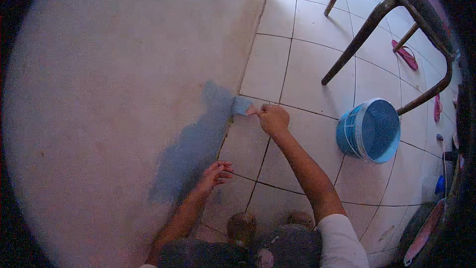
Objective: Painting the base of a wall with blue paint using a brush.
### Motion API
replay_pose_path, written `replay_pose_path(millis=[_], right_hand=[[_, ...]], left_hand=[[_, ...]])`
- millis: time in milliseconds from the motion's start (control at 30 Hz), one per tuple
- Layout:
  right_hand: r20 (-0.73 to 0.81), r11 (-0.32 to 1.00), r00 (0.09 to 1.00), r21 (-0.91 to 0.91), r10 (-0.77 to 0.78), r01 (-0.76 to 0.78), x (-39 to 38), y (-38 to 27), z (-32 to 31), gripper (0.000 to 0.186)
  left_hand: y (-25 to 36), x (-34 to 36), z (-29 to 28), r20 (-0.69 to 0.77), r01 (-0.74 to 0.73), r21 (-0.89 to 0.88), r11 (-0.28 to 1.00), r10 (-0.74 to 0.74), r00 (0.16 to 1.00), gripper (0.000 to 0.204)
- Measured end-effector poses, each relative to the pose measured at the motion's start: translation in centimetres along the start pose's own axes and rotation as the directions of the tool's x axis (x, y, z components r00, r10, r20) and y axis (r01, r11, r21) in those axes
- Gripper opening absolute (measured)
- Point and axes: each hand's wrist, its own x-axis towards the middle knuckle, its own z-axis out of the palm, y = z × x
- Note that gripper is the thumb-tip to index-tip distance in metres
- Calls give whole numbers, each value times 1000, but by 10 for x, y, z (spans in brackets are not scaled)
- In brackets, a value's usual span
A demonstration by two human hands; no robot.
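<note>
My right hand (273,119) grips a flat paintbrush (241,105) by its pinkish handle. The brush's broad end is light blue and meets the foot of the white wall (124,69), just above the tiled floor (277,164). Across the lower wall spreads an uneven, wet-looking blue patch of paint (186,149). Beside that patch, low along the wall, my left hand (215,176) is empty with its fingers loosely apart. To the right of my right arm stands a bucket (342,139), white-rimmed with a thin handle, holding blue paint (381,129).
A dark metal-legged chair (364,34) stands beyond the bucket at upper right. One pink flip-flop (405,55) lies under it, another (437,108) farther right. Dim clutter lines the right edge, including a long pinkish object (424,233). My feet (242,227) are close to the wall.
</note>
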Motion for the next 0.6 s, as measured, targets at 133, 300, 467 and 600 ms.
replay_pose_path(millis=[133,300,467,600], right_hand=[[0,985,999,169,-32,32,-6,-11,-3,37],[-25,856,1000,517,19,-3,-2,38,-11,34],[-49,958,989,258,138,-121,1,30,-36,30],[-48,988,993,113,109,-103,4,24,-13,30]], left_hand=[[1,-2,5,-18,23,19,1000,-22,1000,36],[-6,-1,-3,-8,14,2,1000,-14,1000,35],[-6,-4,-10,-30,28,15,1000,-27,999,36],[-7,-2,-7,12,47,-16,999,-47,999,37]])
